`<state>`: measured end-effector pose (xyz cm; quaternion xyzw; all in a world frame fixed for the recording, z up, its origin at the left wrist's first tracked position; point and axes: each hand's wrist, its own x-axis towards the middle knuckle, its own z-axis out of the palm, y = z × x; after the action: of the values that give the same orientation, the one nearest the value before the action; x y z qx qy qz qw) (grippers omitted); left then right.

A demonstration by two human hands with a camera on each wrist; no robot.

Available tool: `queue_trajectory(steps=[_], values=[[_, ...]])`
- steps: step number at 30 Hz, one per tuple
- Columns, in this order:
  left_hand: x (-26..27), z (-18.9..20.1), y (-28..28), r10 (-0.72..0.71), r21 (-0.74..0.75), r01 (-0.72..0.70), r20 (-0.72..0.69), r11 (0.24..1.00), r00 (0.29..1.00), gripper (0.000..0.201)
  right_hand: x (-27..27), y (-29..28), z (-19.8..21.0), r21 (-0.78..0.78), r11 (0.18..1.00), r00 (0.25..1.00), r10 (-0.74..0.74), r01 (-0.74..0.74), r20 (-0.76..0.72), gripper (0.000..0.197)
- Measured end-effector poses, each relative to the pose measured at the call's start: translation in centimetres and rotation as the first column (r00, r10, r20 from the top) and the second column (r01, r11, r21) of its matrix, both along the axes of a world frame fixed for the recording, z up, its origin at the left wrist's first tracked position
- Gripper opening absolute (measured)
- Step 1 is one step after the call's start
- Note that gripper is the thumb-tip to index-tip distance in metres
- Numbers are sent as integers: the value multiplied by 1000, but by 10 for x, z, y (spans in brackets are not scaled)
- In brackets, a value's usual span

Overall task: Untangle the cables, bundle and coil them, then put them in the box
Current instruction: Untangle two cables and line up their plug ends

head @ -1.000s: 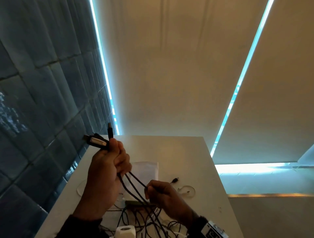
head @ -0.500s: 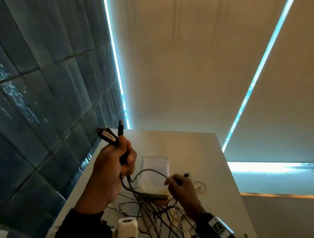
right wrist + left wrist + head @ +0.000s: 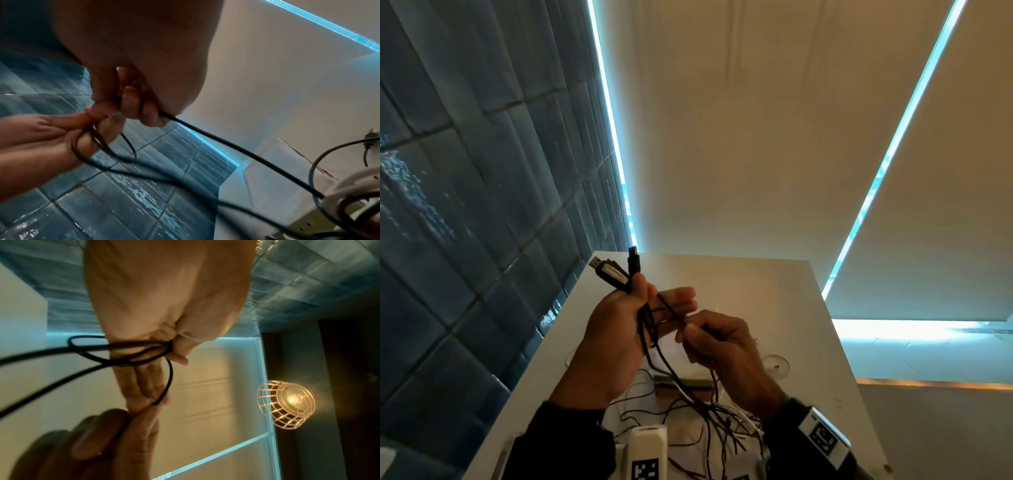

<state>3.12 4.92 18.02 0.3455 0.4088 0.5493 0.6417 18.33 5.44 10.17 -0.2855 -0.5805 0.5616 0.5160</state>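
Observation:
My left hand [image 3: 650, 296] is raised over the table. Its thumb clamps a bunch of black cables [image 3: 645, 329] against the palm, while the fingers [image 3: 678, 298] lie straight. Two USB plugs [image 3: 610, 273] stick up above the thumb. My right hand [image 3: 690, 325] pinches one black cable [image 3: 671, 308] and holds it at the left fingertips, which the left wrist view shows touching the right hand [image 3: 131, 415]. The strands hang down into a tangle of black and white cables [image 3: 712, 421] on the table. The white box [image 3: 688, 381] lies flat, mostly hidden behind my hands.
The white table [image 3: 756, 284] stands against a blue tiled wall [image 3: 465, 205] on the left, with pale blinds behind it. A small clear disc [image 3: 775, 366] lies right of the box. A lit wire-shade lamp [image 3: 286, 404] hangs overhead.
My right hand has risen from near the table up to the left hand, bringing a length of black cable. The left fingers have straightened out from a fist.

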Motion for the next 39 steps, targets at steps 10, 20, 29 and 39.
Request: queue_trajectory(steps=[10,20,29,39], values=[[-30,7,1,150,259,-156,44,953,988,30,-15,2,-68,-267,961,984,107,-66,144,21],[-46,22,-10,268,257,-252,-28,933,963,33,-36,8,-107,-261,965,933,67,29,352,30],[-48,6,-11,281,136,-264,-127,955,951,32,-41,29,-83,-230,967,940,-23,107,340,24],[-41,-29,-2,293,-58,-330,-337,942,895,28,-60,22,-8,-68,997,1000,-22,23,8,19]])
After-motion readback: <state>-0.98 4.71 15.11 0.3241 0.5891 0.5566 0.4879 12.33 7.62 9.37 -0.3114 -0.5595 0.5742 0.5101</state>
